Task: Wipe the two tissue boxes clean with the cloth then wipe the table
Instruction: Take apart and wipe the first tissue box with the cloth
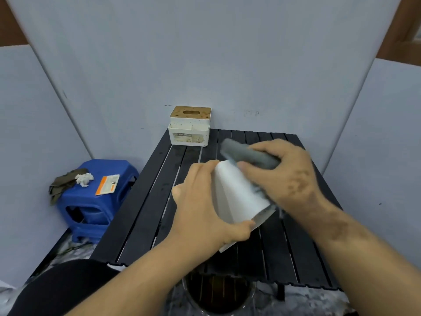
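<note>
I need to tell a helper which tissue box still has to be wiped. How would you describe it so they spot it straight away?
Start at the black slatted table and look to its far left corner, against the grey wall. The cream tissue box stands there upright, apart from both hands. Unlike the plain white box held in the left hand, it has a brown speckled top with an oval slot.

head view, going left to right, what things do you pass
green rag → crumpled tissue → orange packet → left hand → held white box → right hand

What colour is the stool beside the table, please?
Blue; the stool shows clearly in the head view.
</note>
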Demonstrator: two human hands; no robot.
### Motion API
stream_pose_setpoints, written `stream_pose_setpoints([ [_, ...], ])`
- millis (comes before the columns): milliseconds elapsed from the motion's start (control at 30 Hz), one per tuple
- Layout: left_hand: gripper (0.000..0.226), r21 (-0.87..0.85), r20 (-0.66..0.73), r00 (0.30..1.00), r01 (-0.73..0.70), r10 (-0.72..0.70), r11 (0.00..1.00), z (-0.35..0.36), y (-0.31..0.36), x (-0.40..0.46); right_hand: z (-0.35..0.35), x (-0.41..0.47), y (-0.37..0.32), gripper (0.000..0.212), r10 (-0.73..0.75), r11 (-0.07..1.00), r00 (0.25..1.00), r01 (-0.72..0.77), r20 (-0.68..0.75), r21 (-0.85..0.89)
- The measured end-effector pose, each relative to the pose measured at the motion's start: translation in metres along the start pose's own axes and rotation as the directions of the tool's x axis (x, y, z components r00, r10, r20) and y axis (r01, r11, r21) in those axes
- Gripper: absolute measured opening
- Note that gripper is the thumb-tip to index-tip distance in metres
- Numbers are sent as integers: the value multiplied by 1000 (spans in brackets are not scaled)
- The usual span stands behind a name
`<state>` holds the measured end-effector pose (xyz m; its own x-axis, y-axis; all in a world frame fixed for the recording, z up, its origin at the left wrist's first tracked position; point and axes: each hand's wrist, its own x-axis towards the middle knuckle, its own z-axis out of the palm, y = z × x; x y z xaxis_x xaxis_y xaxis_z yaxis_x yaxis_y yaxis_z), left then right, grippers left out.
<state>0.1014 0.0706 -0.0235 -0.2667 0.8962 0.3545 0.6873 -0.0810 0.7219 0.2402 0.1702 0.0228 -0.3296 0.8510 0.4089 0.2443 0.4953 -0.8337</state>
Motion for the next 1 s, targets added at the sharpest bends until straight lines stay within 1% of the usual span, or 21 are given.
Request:
stream_pose_setpoints([
  [33,100,18,-3,1000,7,-7,1000,0,-1,0,-9,7,7,18,72,997,997,-72,-29,7],
  [100,102,28,-9,1000,3,-3,1000,0,-1,1,-15,10,16,16,58,992,997,-62,-41,-113],
  [167,99,-20,-12,1000,-17,17,1000,-2,-2,1,-7,-1,7,20,-152,972,985,164,80,-171],
  [200,96,-55,-19,1000,-25,24,998,-2,-4,2,-1,-7,2,23,-258,946,954,282,153,-160],
  [233,92,-75,-27,999,-30,28,997,-2,-6,2,2,-10,-1,25,-307,932,930,337,199,-133],
  [267,92,-74,-29,999,-27,25,997,-3,-8,3,-1,-7,1,26,-290,941,932,319,217,-110],
  [300,95,-58,-26,1000,-19,17,998,-3,-8,3,-6,1,6,26,-220,967,954,241,201,-85],
  [367,102,-15,-22,1000,7,-8,1000,-1,-8,2,-18,15,22,26,-72,991,993,82,90,-106],
  [400,103,-3,-20,1000,15,-15,1000,-1,-7,3,-20,18,27,27,-35,989,998,41,43,-142],
  [433,104,-3,-19,1000,14,-14,1000,-1,-6,2,-17,16,27,27,-45,985,999,49,25,-167],
  [467,104,-18,-19,1000,4,-5,1000,-2,-5,3,-11,12,23,27,-107,977,994,112,40,-181],
  [533,98,-83,-22,999,-32,30,996,-4,-6,3,5,-2,6,27,-261,951,957,278,128,-135],
  [567,94,-106,-26,999,-45,43,993,-5,-8,4,8,-6,0,26,-306,941,935,326,182,-94],
  [600,93,-104,-26,999,-44,41,994,-5,-9,4,7,-5,-1,24,-293,949,931,311,219,-50],
  [667,99,-53,-18,1000,1,-2,999,-6,-9,4,-7,8,8,22,-135,990,974,140,183,-15],
  [733,104,-17,-16,999,44,-45,999,-5,-11,4,-24,20,23,24,12,995,998,-6,61,-95],
  [767,105,-8,-13,999,48,-48,999,-5,-11,4,-26,21,29,27,43,989,999,-40,19,-144],
  [833,100,-10,-10,999,31,-31,999,-6,-10,4,-16,14,27,22,-24,970,999,30,26,-241],
  [933,86,-56,-34,999,-15,13,998,-11,-15,5,7,-6,4,26,-233,950,949,269,214,-160],
  [967,85,-53,-35,999,-14,12,999,-12,-18,5,7,-6,4,26,-239,955,937,273,253,-111],
  [1000,88,-35,-25,1000,4,-5,999,-13,-19,6,3,-2,7,25,-190,976,948,211,254,-59],
])
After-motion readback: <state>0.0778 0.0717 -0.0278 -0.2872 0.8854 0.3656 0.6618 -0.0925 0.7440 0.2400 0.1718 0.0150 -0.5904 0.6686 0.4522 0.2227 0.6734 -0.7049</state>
